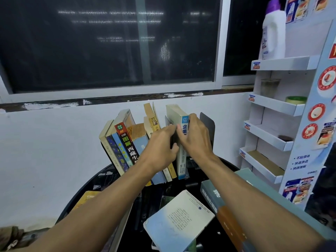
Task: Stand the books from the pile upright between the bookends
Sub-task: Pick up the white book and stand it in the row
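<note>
- Dark window [109,42] spans the far wall above a white wall panel [45,142]; light streaks reflect in the glass.
- White cardboard display rack [276,106] stands at far right, with tiered trays. The top tray carries a white bottle [272,35] with a purple cap; a lower tray holds a clear cup [269,88] and a green tape roll [295,100].
- Round black table [101,177] sits against the wall, centre of view.
- Row of books [127,142] stands on the far side of the table, spines facing near. The left-hand volumes lean left; the ones farther right stand straighter.
- Pile of books [214,195] lies flat on the near right of the table, with grey-green and orange spines. A white-and-blue book [180,219] lies flat just left of it. A yellow book [85,197] lies flat at near left.
- Blue-spined book [182,160] stands upright at the right end of the row, its foot on the table.
- Dark grey bookend [208,124] stands upright just right of that book; its near edge is hidden by the right hand.
- Right hand [196,137]: fingers curled over the top of the blue-spined book, thumb on the other side, gripping it.
- Left hand [160,148]: fingers and thumb pinch a thin dark book [170,122] just left of the blue-spined one. The two hands touch.
- Left bookend: cannot tell, hidden behind the row.
</note>
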A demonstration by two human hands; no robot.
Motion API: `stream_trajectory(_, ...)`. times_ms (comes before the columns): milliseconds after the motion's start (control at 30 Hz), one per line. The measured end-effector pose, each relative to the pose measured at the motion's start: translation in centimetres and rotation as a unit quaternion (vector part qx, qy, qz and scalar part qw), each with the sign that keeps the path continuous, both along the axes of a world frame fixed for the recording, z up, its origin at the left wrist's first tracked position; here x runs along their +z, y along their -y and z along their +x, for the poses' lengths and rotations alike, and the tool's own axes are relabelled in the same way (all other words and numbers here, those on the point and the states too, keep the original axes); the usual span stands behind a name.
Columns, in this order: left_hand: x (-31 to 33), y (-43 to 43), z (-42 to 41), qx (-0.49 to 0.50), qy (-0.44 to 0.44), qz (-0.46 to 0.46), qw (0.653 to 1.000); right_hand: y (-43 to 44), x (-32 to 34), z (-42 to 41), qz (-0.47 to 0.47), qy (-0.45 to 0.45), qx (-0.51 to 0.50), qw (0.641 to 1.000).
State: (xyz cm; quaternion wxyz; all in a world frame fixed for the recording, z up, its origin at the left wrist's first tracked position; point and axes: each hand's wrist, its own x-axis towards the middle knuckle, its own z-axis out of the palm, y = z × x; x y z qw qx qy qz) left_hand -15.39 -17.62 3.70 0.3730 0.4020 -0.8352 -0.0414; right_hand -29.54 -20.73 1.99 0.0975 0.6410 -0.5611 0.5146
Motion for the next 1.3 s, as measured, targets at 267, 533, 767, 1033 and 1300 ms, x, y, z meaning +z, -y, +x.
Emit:
stream_trajectory(267, 1.5, 0.1, 1.3, 0.07, -0.074, -0.111, 0.989, 0.2, 0.2, -0.6, 0.004, -0.018, 0.034, 0.999)
stream_trajectory(533, 1.7, 1.3, 2.7, 0.133, -0.043, -0.097, 0.985, 0.3, -0.2, -1.1, -0.004, -0.061, 0.077, 0.995)
stream_trajectory(767, 1.6, 1.5, 2.8, 0.119, -0.05, -0.081, 0.988, -0.5, 0.1, -2.3, 0.091, -0.056, 0.164, 0.981)
stream_trajectory(1033, 1.6, 1.2, 3.0, 0.116, -0.046, -0.09, 0.988, -0.9, 0.3, -2.8, 0.176, -0.054, 0.214, 0.959)
stream_trajectory(1300, 1.4, 1.4, 2.9, 0.108, -0.046, -0.081, 0.99, -1.1, 0.0, -2.5, 0.164, -0.045, 0.217, 0.961)
